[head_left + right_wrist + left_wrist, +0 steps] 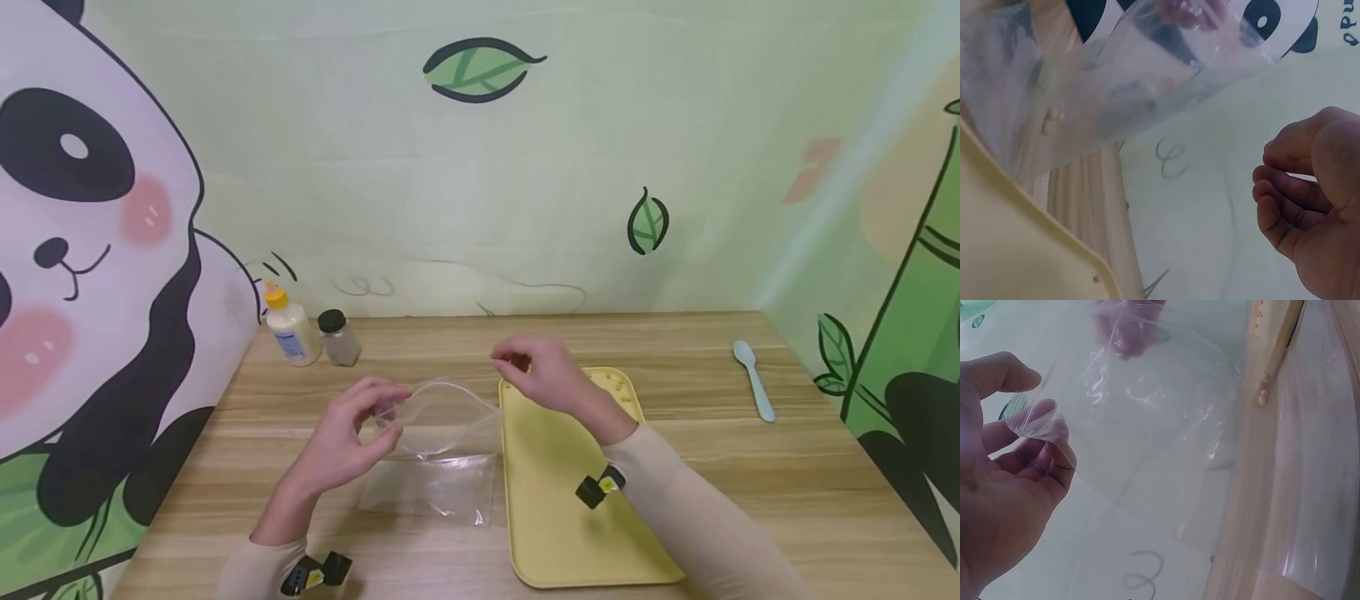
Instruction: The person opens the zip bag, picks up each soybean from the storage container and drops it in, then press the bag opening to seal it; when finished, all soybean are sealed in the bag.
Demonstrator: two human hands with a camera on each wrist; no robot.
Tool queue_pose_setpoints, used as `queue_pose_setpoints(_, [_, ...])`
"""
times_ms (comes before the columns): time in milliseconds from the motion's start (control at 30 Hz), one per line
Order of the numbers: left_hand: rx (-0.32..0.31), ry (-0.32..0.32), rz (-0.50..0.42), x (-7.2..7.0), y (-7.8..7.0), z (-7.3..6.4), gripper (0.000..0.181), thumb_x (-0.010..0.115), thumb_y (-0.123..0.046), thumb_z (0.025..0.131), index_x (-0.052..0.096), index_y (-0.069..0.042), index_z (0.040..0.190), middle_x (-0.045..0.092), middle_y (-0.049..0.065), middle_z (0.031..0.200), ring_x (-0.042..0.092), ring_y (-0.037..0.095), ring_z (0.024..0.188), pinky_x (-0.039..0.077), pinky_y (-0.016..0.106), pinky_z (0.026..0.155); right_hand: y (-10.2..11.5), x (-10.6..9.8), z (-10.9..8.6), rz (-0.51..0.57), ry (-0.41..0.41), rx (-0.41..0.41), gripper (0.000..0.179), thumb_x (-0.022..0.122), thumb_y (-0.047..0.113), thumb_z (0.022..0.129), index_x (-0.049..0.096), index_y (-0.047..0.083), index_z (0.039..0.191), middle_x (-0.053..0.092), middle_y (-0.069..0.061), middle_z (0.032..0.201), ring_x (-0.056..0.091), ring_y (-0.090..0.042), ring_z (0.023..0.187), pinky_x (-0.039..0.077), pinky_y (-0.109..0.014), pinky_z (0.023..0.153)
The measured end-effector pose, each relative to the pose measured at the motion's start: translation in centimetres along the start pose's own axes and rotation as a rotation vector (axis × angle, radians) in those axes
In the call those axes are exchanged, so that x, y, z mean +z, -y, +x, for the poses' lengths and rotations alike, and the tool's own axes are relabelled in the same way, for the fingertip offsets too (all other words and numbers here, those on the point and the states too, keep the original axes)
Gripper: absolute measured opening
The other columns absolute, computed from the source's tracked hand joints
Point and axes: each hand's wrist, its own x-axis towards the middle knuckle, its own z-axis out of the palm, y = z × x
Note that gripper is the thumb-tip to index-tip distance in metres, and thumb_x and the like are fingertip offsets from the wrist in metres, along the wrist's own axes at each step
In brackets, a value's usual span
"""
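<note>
A clear plastic zip bag has its mouth spread open, and the bag stands partly raised to the left of the yellow tray. My left hand holds the mouth's left side, with its fingers curled at the film. A few small tan pieces show through the plastic. Above the tray's far left corner, my right hand has its fingers curled and its thumb close to the index fingertip. No object is visible between those fingertips. More small tan pieces lie in the tray's far right corner.
At the back left stand a glue bottle with a yellow cap and a small jar with a black lid. A pale blue spoon lies on the right of the wooden table. A panda-printed backdrop rises behind.
</note>
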Motion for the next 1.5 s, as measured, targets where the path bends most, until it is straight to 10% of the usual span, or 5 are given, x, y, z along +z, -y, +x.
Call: queue_pose_setpoints(1500, [0.022,0.011,-0.004,0.1,0.1,0.0,0.043,0.070,0.008,0.078,0.064,-0.005,0.119,0.062,0.005,0.110,0.058,0.011,0.091,0.055,0.024,0.080,-7.7,4.6,-1.1,-0.225,0.172,0.285,0.022,0.065,0.008,0.084,0.071,0.000,0.104,0.072,-0.011,0.093,0.066,-0.020,0.083,0.056,-0.031,0.074])
